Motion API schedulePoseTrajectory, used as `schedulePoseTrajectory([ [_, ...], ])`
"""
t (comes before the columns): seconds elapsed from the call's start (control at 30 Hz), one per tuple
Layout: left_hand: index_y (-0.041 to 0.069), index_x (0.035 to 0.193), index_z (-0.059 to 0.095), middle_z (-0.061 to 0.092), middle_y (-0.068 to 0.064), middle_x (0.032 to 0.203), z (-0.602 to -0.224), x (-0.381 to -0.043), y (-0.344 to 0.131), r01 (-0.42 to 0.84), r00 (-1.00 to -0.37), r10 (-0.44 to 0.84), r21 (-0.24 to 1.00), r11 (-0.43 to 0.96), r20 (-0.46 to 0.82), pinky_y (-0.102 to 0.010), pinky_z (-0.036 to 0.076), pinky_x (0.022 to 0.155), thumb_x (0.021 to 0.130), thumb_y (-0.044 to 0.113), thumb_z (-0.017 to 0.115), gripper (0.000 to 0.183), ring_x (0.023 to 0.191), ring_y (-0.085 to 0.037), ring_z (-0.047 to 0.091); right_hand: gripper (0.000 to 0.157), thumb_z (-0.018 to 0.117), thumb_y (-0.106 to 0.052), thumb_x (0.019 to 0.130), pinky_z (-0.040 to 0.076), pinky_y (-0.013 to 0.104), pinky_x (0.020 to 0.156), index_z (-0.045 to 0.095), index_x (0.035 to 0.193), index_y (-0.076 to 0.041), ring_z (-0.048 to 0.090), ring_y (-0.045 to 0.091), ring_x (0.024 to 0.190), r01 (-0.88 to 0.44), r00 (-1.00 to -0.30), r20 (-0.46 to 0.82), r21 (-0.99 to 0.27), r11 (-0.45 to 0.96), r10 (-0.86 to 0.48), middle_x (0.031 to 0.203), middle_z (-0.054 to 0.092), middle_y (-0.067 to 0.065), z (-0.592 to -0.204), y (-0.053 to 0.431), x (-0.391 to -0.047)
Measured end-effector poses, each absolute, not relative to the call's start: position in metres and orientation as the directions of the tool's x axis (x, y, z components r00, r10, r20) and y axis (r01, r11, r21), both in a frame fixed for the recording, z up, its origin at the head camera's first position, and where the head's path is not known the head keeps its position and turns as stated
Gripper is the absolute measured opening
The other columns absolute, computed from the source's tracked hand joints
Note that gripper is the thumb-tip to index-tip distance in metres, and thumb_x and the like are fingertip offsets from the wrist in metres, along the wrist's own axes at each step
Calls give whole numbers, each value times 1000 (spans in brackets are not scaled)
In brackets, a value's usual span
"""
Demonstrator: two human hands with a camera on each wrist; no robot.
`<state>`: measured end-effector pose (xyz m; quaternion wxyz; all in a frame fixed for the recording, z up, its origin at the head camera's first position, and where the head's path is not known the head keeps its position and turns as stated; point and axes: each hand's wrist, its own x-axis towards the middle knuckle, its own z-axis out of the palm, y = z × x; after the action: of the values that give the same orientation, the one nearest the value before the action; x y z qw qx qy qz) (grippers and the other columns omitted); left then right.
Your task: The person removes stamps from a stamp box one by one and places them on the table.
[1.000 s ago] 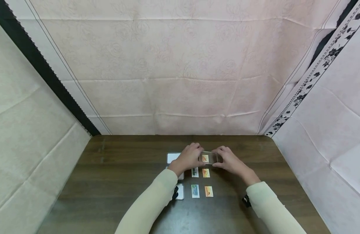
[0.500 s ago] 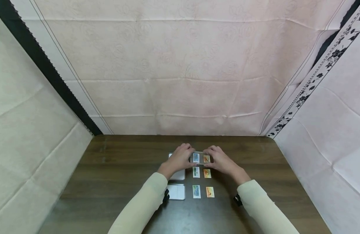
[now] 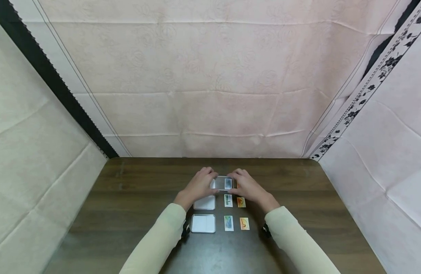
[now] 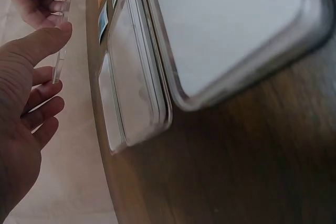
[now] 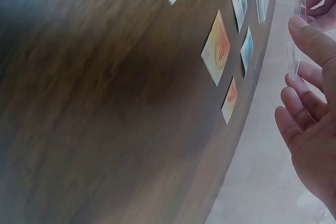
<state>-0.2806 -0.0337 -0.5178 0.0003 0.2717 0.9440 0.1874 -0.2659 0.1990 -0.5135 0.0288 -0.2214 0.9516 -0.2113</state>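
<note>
Between both hands is a thin clear plastic lid [image 3: 220,182], raised above the table's far part. My left hand [image 3: 198,188] pinches its left end between thumb and fingers, and my right hand [image 3: 249,187] pinches the right end. Edge-on, the clear lid [image 4: 61,56] shows in the left wrist view with nothing under it but air. Through it in the head view appears a blue stamp [image 3: 228,184]. The orange stamp [image 5: 229,100] of that back row is partly hidden by my right hand in the head view. A white-filled clear case sits mostly behind my left hand.
Two more shallow clear cases with white inside, a front one [image 3: 203,223] and a middle one [image 3: 204,203], stand at left. Beside them lie green-blue stamps [image 3: 228,223] and orange stamps [image 3: 244,223] in two columns. Pale cloth [image 3: 210,114] hangs behind the brown table [image 3: 135,213].
Both hands have moved left with the clear lid, from over the orange stamp, past the blue one, toward the back case. The front and middle cases have come out from behind the left arm.
</note>
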Motion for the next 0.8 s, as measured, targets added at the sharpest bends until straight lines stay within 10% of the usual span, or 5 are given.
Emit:
schedulePoseTrajectory([
  [0.8, 7, 135, 66, 60, -7, 129, -531, -295, -75, 454, -881, 471, 339, 824, 35, -42, 50, 102, 85, 38, 86, 63, 118, -24, 56, 60, 80, -36, 91, 50, 44, 104, 60, 142, -8, 53, 28, 126, -422, -881, -33, -399, 814, -472, 135, 57, 11, -521, 151, -286],
])
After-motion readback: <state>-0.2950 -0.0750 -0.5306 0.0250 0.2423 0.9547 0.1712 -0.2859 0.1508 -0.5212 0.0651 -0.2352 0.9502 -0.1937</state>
